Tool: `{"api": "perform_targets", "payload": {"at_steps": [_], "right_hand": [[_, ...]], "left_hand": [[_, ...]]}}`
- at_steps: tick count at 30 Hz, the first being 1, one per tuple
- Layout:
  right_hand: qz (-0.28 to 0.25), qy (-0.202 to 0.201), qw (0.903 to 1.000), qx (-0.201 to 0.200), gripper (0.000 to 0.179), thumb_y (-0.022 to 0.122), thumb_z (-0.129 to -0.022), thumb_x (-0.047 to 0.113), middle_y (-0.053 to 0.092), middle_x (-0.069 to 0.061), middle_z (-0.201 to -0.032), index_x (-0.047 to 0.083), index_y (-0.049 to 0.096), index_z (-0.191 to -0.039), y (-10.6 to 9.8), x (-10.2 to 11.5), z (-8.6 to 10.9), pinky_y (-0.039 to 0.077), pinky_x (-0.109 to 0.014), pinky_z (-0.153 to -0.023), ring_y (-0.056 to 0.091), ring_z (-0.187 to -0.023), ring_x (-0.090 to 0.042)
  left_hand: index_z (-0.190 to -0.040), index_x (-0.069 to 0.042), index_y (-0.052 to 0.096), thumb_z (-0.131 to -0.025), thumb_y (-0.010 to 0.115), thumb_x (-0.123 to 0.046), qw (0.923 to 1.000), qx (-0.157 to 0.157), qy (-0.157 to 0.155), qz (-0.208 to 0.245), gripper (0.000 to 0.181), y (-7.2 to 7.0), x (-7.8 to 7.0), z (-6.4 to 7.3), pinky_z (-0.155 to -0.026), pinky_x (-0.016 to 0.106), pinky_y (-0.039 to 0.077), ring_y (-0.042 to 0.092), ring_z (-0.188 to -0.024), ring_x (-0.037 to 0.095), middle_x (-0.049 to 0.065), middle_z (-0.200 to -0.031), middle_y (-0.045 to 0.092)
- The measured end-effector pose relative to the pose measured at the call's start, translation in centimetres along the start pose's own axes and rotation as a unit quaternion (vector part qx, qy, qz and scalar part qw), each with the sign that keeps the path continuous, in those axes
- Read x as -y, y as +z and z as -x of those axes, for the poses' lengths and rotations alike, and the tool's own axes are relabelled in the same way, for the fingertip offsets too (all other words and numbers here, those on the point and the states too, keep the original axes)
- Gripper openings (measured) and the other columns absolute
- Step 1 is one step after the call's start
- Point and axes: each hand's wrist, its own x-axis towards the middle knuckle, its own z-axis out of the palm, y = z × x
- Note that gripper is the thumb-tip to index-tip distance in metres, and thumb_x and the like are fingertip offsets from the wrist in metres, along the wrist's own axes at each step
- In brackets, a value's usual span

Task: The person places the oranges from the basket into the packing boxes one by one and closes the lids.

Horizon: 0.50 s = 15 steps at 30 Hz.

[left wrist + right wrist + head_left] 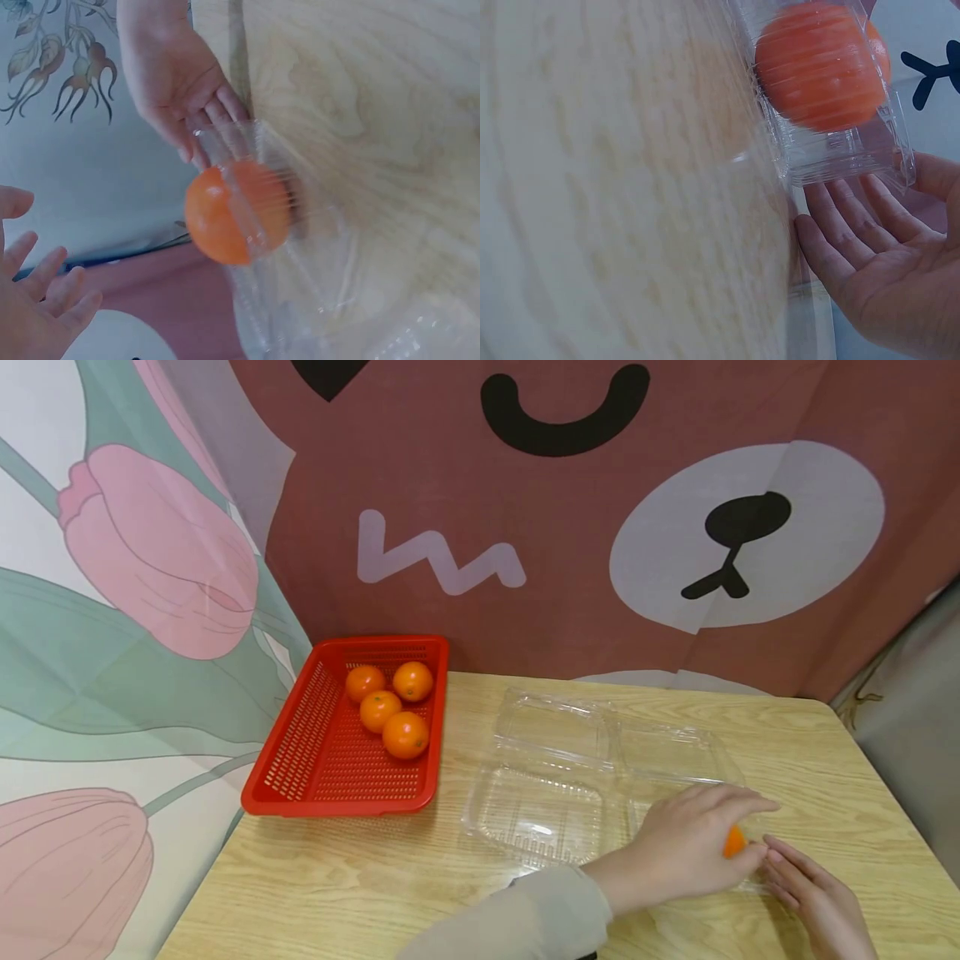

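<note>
One orange (734, 842) sits in the near tray of the right-hand clear container (844, 165), toward the near right of the table (885, 827). The left hand (690, 839) reaches in rightward from the near edge, back of the hand up, over that tray; its fingers are spread loosely, apart from the orange and gripping nothing. The right hand (821, 897), at the near right, turns its palm toward the tray, fingers extended, fingertips touching the tray's right end.
</note>
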Motion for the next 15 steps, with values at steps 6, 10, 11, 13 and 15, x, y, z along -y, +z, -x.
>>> {"api": "perform_targets", "payload": {"at_steps": [6,10,11,13,15], "right_hand": [[-0.002,-0.003,1.0,0.005,0.025,0.056,-0.102,0.028,0.061,0.032,-0.102,0.049,0.066,-0.094,0.0,0.1,0.0,0.052,-0.015,-0.072,0.061,-0.09,0.011],[0.001,-0.002,1.0,0.007,0.022,0.057,-0.102,0.03,0.061,0.032,-0.103,0.049,0.066,-0.095,0.0,0.0,0.1,0.052,-0.014,-0.073,0.061,-0.091,0.012],[0.003,0.002,1.0,0.006,0.021,0.057,-0.101,0.03,0.061,0.033,-0.103,0.049,0.066,-0.095,0.0,0.0,0.1,0.052,-0.014,-0.073,0.06,-0.091,0.012],[0.008,0.008,0.9999,0.004,0.019,0.058,-0.1,0.032,0.062,0.032,-0.103,0.049,0.065,-0.095,0.0,0.1,0.1,0.051,-0.014,-0.073,0.06,-0.091,0.012],[0.011,0.009,0.9999,0.003,0.018,0.058,-0.1,0.033,0.063,0.031,-0.103,0.049,0.065,-0.096,0.1,0.1,0.1,0.051,-0.013,-0.073,0.06,-0.091,0.012]], "left_hand": [[-0.146,-0.045,0.042,-0.098,0.051,-0.053,0.9992,-0.02,0.032,-0.011,0.049,-1.4,-0.1,0.5,-0.103,0.017,0.034,0.032,-0.133,-0.009,-0.029,-0.147,0.036],[-0.145,-0.043,0.044,-0.098,0.052,-0.052,0.9981,-0.034,0.049,-0.019,0.049,-2.1,0.1,0.8,-0.104,0.016,0.032,0.032,-0.133,-0.009,-0.028,-0.146,0.039],[-0.145,-0.043,0.045,-0.098,0.052,-0.051,0.9978,-0.036,0.052,-0.018,0.048,-2.2,0.2,1.0,-0.104,0.015,0.032,0.033,-0.133,-0.008,-0.028,-0.146,0.039],[-0.145,-0.043,0.046,-0.098,0.052,-0.049,0.9974,-0.039,0.059,-0.013,0.047,-2.5,0.4,1.2,-0.104,0.014,0.031,0.034,-0.133,-0.008,-0.028,-0.145,0.041],[-0.144,-0.042,0.047,-0.099,0.053,-0.048,0.9969,-0.041,0.067,-0.007,0.046,-2.9,0.7,1.4,-0.104,0.014,0.03,0.034,-0.132,-0.008,-0.027,-0.145,0.042]]}}
